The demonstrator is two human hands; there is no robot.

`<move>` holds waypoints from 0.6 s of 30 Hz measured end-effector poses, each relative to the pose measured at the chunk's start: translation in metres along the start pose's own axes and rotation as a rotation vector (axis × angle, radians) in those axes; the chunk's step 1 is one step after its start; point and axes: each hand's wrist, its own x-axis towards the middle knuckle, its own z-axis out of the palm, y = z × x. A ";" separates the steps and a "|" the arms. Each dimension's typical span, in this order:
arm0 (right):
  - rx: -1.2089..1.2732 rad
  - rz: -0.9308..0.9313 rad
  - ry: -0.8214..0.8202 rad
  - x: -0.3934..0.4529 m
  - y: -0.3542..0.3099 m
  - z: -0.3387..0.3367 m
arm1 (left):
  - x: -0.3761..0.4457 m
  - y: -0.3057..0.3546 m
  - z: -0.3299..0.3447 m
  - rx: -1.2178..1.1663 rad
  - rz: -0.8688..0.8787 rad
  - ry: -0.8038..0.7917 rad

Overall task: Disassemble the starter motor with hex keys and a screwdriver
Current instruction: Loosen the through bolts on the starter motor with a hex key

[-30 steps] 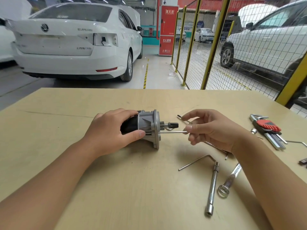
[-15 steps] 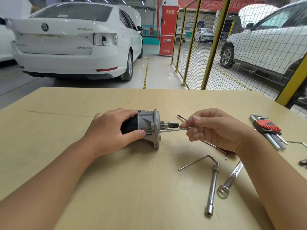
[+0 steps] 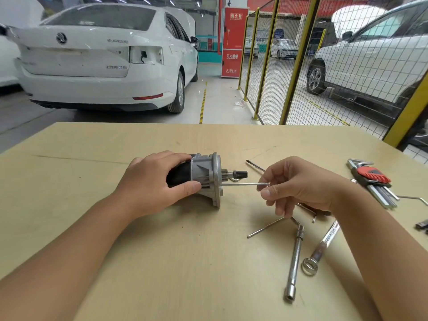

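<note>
One tan table (image 3: 162, 262), bare wood left and front, tools crowd its right edge. One starter motor (image 3: 203, 177) lies mid-table; left hand (image 3: 150, 184) wraps its black body. Right hand (image 3: 298, 184) pinches one hex key (image 3: 243, 184) seated in the flange. One red-holder hex key set (image 3: 372, 179), one socket wrench (image 3: 294, 262), one ring spanner (image 3: 322, 249).

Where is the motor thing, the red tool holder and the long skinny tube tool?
starter motor (image 3: 203, 174), head view, on its grey metal housing.
red hex key holder (image 3: 371, 174), head view, on the red plastic clip.
tube socket wrench (image 3: 295, 262), head view, midway along its shaft.
</note>
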 end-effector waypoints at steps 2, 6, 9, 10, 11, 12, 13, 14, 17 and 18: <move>-0.052 -0.011 0.014 -0.001 0.000 -0.001 | 0.000 0.000 0.000 -0.001 0.001 0.004; -0.028 -0.070 0.080 0.004 0.004 0.002 | 0.000 -0.002 0.001 0.001 -0.001 0.012; 0.046 -0.091 0.087 0.003 0.003 0.001 | 0.000 -0.001 0.002 -0.001 0.001 0.017; 0.087 -0.099 0.094 0.003 0.002 0.001 | 0.000 -0.001 0.002 -0.002 0.002 0.017; 0.135 -0.112 0.106 0.003 0.001 0.000 | 0.000 -0.002 0.002 -0.002 0.002 0.016; 0.181 -0.132 0.119 0.004 0.001 0.000 | 0.000 -0.002 0.001 -0.001 0.002 0.016; 0.215 -0.160 0.132 0.004 0.000 0.000 | 0.000 -0.002 0.002 0.000 0.003 0.016; 0.238 -0.188 0.145 0.005 0.000 0.001 | 0.000 -0.002 0.002 0.000 0.005 0.017; 0.295 -0.240 0.174 0.005 -0.001 0.002 | 0.000 -0.002 0.002 0.002 0.004 0.015; 0.314 -0.243 0.179 0.005 -0.002 0.002 | 0.000 -0.002 0.002 0.003 0.003 0.014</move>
